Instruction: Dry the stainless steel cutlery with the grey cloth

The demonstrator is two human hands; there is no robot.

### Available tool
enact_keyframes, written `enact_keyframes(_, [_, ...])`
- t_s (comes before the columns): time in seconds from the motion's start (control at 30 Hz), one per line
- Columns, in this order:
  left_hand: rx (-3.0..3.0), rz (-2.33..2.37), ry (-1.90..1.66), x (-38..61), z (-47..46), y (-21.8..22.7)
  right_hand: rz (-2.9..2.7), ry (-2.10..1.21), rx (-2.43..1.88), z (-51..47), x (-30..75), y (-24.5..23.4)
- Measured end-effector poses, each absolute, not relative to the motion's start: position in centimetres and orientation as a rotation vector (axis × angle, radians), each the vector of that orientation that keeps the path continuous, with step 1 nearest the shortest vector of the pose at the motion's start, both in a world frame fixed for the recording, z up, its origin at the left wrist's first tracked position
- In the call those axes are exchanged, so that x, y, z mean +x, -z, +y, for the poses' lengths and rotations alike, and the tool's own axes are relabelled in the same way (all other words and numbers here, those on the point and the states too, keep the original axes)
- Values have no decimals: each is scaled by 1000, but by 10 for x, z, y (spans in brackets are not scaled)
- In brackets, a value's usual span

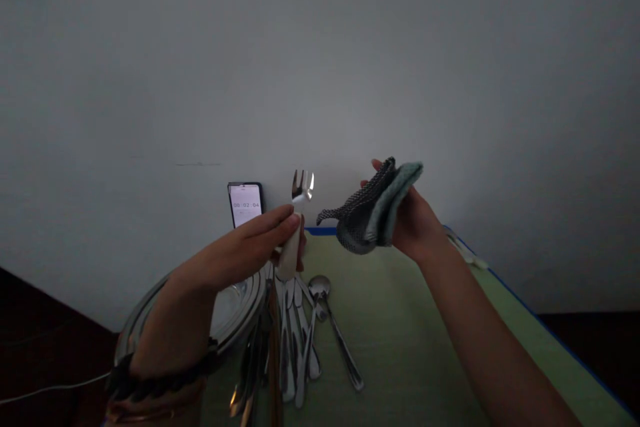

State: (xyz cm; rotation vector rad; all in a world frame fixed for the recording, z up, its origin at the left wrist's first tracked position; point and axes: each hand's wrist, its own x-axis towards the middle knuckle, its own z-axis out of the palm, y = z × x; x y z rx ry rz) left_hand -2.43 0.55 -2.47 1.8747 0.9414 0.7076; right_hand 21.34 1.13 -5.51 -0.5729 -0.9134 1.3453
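Note:
My left hand is closed round the white handle of a small metal fork, held upright with its tines up. My right hand grips a folded cloth, grey mesh on one side and pale green on the other, just right of the fork and apart from it. Both are raised above a green mat.
Several spoons and other cutlery lie in a row on the mat below my left hand. A round steel plate sits at the left. A phone with a lit timer leans on the grey wall. More utensils lie at the far right edge.

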Motion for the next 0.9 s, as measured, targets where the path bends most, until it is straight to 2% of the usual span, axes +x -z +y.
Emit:
enact_keyframes(0.27, [2213, 1019, -548, -11, -1, 17, -1011, -1482, -703, 27, 199, 76])
enact_keyframes(0.53, [2512, 1014, -406, 13, -4, 24, -1079, -1523, -862, 14, 187, 66])
enact_keyframes(0.67, [2628, 1152, -433, 12, 2, 30, -1369, -1390, -881, 0, 188, 65])
enact_keyframes(0.8, [2702, 1266, -507, 5, 5, 28, -1910, -1142, -1010, -9, 190, 62])
enact_keyframes(0.9, [2720, 1242, -540, 4, 2, 23, -2182, -1109, -1071, -11, 193, 58])
